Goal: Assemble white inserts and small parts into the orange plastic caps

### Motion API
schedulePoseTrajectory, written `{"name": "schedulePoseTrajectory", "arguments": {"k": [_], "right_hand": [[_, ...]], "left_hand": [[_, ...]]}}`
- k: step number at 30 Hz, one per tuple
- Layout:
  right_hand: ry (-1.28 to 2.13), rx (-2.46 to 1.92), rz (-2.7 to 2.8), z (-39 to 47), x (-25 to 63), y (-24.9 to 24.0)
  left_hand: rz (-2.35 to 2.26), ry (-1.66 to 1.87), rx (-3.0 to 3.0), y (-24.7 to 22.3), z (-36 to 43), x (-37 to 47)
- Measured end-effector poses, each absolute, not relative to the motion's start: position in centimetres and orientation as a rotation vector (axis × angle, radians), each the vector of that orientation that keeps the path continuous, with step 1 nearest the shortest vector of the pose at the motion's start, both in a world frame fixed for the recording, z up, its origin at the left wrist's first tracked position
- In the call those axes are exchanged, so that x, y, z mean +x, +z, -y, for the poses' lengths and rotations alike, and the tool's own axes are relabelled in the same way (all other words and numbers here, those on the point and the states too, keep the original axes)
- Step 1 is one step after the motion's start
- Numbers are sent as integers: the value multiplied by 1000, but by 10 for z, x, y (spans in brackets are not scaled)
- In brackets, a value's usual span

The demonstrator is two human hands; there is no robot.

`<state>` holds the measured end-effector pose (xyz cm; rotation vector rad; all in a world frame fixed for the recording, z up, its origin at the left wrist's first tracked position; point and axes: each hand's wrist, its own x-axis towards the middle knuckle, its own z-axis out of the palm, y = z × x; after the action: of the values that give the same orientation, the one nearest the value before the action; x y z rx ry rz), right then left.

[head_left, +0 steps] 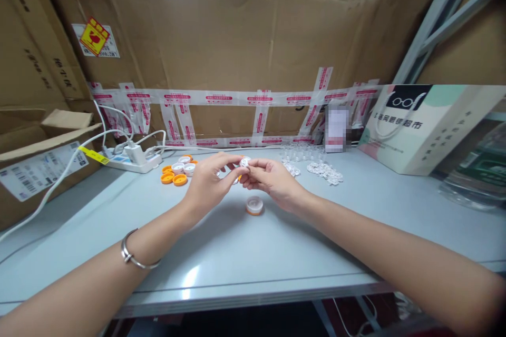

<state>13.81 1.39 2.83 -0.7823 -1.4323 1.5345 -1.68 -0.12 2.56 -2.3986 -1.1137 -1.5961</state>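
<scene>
Between the fingertips of both hands is a small round white plastic piece (245, 161), held above the table. My left hand (211, 179) pinches it from the left, and my right hand (272, 179) grips it from the right. Below them a round container (254, 205) with a clear upper part and an orange base rests on the table. Behind my left hand lie several orange caps (179, 179) and white caps (189, 169), partly hidden by it. Beyond my right hand are small white pieces (326, 172) in a heap and several clear plastic parts (302, 152).
A power strip (132, 162) with white cables sits at the left beside an open cardboard box (43, 163). A large taped carton (237, 37) walls off the back. To the right stand a printed paper bag (411, 137) and a large clear bottle (478, 168).
</scene>
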Motion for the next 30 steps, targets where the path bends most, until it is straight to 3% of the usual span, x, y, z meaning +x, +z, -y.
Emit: {"name": "schedulePoseTrajectory", "arguments": {"k": [5, 11, 15, 20, 26, 30], "right_hand": [[1789, -859, 1361, -16, 143, 35], [1066, -958, 1678, -30, 155, 47], [745, -1104, 1776, -55, 193, 65], [678, -1513, 2186, -89, 236, 60], [586, -1644, 2290, -105, 241, 41], [394, -1665, 2254, -99, 237, 47]], "left_hand": [[1194, -1740, -2466, 23, 0, -13], [1358, -2125, -2300, 25, -3, -16], [1464, -2106, -2382, 24, -6, -21], [1595, -1935, -2596, 18, -9, -19], [1687, -1838, -2646, 23, -6, -15], [1657, -1958, -2722, 22, -7, -15]]}}
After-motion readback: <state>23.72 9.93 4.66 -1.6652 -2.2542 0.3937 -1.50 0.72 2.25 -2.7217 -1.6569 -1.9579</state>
